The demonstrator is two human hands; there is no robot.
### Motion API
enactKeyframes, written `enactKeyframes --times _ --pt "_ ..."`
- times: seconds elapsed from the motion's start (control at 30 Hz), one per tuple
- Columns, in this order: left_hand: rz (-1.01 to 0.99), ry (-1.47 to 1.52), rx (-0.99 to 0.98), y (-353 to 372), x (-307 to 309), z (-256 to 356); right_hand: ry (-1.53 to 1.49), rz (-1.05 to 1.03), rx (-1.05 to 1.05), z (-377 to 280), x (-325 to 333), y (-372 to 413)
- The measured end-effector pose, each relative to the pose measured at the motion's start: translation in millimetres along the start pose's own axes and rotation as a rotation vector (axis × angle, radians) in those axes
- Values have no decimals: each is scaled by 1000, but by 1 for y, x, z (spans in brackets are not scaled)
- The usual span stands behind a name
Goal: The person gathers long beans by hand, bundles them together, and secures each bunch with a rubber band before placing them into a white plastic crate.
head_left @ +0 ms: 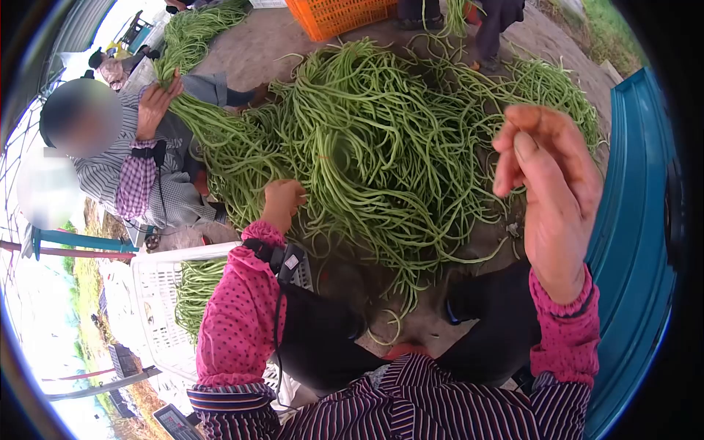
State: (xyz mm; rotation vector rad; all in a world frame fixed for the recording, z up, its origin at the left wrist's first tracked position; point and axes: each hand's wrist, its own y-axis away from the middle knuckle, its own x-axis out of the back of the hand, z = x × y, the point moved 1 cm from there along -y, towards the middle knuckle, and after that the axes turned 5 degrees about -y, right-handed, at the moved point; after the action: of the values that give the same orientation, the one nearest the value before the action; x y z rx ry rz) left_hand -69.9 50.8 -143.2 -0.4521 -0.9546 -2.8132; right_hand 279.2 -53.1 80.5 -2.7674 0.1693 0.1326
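A large heap of long green yardlong beans (396, 139) lies on the ground in front of me. My left hand (284, 202) is at the near left side of the heap, its fingers curled closed around bean ends; its fingertips are partly hidden. To the right, my right hand (556, 187) is raised above the ground, palm side turned inward. Its fingers are loosely bent and the thumb stands apart from them, with nothing visible between. Pink dotted sleeve covers (238, 315) are on both forearms.
A white plastic crate (155, 293) holding beans stands by my left arm. At left, another person (150, 172) grips a bundle of beans. An orange crate (341, 16) is at the back, near another person's legs (495, 33). A blue metal panel (634, 220) borders the right.
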Motion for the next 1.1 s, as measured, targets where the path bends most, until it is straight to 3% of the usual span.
enactKeyframes --times 0.17,0.27,0.47,0.57,0.6,0.63,0.8,0.93,1.03,1.1 --pt "-53 -299 -176 -44 -18 -22 13 -38 -75 -2 1 4" --pt "63 -419 -340 -88 -31 -46 51 -28 -75 0 -1 6" --pt "98 -652 -472 -132 -49 -27 5 -116 -216 -5 5 -3" --pt "8 -661 -434 -148 -60 -24 56 -211 -233 -6 8 -8" --pt "62 -702 -380 -152 -65 -27 31 -225 -223 -4 9 -9" --pt "115 -742 -322 -154 -70 -31 -61 -393 -188 -7 17 -15" --pt "275 -846 -121 -130 -93 -7 -19 -364 -128 -4 15 -18" --pt "288 -954 -20 -115 -98 12 67 -336 -138 -7 12 -16" --pt "-26 -916 62 -102 -90 28 168 -305 -210 -9 8 -9" --pt "-61 -934 -84 -102 -85 12 176 -264 -237 -4 9 -6"
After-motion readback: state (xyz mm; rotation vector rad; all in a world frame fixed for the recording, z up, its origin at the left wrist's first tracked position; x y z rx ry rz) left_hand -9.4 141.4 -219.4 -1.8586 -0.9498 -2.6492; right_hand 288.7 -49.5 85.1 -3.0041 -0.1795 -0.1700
